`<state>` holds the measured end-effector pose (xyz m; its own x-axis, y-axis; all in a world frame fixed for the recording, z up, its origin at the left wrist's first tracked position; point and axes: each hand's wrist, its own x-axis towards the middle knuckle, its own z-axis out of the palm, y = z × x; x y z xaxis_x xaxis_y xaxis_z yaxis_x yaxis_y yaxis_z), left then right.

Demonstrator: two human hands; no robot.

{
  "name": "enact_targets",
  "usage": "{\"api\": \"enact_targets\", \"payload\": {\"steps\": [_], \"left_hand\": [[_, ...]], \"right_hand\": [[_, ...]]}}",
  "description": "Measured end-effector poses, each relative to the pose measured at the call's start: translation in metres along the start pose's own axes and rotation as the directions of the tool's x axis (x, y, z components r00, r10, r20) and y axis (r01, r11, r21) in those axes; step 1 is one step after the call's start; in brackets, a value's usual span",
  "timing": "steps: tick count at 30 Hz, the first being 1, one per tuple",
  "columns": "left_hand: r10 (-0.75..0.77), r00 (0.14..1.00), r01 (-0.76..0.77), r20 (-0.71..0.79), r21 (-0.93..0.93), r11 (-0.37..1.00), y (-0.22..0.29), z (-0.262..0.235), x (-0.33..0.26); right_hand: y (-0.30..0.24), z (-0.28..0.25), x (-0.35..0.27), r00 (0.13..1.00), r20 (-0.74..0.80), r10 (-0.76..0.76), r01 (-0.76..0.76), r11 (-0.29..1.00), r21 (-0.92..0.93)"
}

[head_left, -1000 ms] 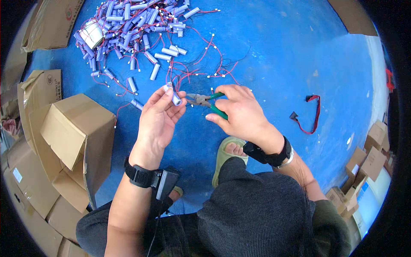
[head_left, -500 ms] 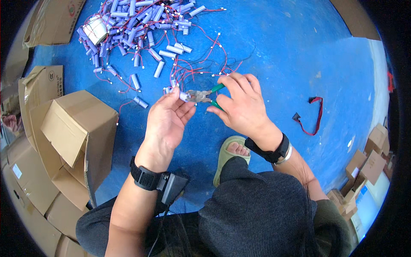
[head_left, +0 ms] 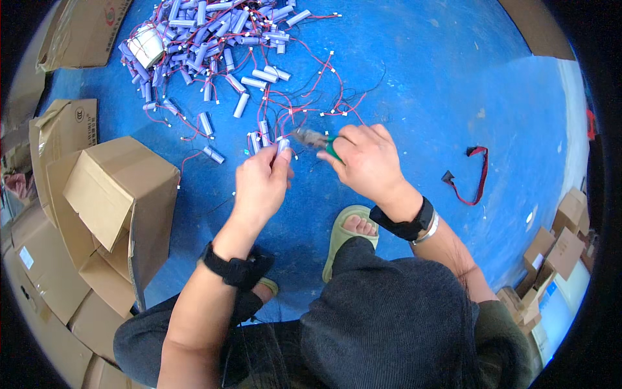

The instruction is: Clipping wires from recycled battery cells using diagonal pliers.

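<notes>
My left hand (head_left: 262, 178) pinches a purple cylindrical battery cell (head_left: 283, 145) between thumb and fingers. Close to its right, my right hand (head_left: 366, 159) is closed around green-handled pliers (head_left: 312, 139), whose metal jaws point left toward the cell's upper end. Motion blurs the jaws, so whether they touch a wire I cannot tell. Two more cells (head_left: 264, 133) lie just beyond my left hand. Red and black wires (head_left: 285, 107) with small white connectors spread over the blue floor past the pliers.
A large heap of purple wired cells (head_left: 214, 32) lies at the far left, with a white roll (head_left: 146, 45) on it. An open cardboard box (head_left: 123, 201) stands to the left. A dark red strap (head_left: 483, 175) lies on the blue floor (head_left: 427, 104) at right. More boxes (head_left: 564, 249) line the right edge.
My left hand has turned from palm-up to knuckles-up, and the cell now points upward. The pliers have moved slightly up and away from the cell, with their handles closer together.
</notes>
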<state>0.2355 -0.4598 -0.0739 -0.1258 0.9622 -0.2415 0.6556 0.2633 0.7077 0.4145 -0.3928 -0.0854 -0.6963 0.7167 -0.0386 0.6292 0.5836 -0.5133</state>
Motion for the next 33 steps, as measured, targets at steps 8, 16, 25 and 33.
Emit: {"api": "enact_targets", "payload": {"steps": [8, 16, 25, 33], "left_hand": [[-0.533, 0.799, 0.532, 0.278, -0.74, 0.412, -0.04, 0.025, -0.025], [-0.311, 0.939, 0.326, -0.147, 0.087, 0.941, -0.06, 0.021, 0.041], [-0.386, 0.89, 0.443, -0.241, 0.261, 0.858, -0.08, 0.034, 0.044], [-0.355, 0.925, 0.381, -0.139, 0.36, 0.851, -0.08, 0.032, 0.044]], "right_hand": [[0.035, -0.009, -0.002, 0.985, 0.094, 0.145, -0.099, 0.92, -0.379], [0.035, -0.03, -0.014, 0.961, 0.167, 0.219, -0.203, 0.973, -0.106], [0.029, -0.02, -0.018, 0.973, 0.148, 0.179, -0.177, 0.984, -0.028], [0.01, -0.004, -0.001, 0.972, 0.217, 0.091, -0.1, 0.994, 0.031]]}}
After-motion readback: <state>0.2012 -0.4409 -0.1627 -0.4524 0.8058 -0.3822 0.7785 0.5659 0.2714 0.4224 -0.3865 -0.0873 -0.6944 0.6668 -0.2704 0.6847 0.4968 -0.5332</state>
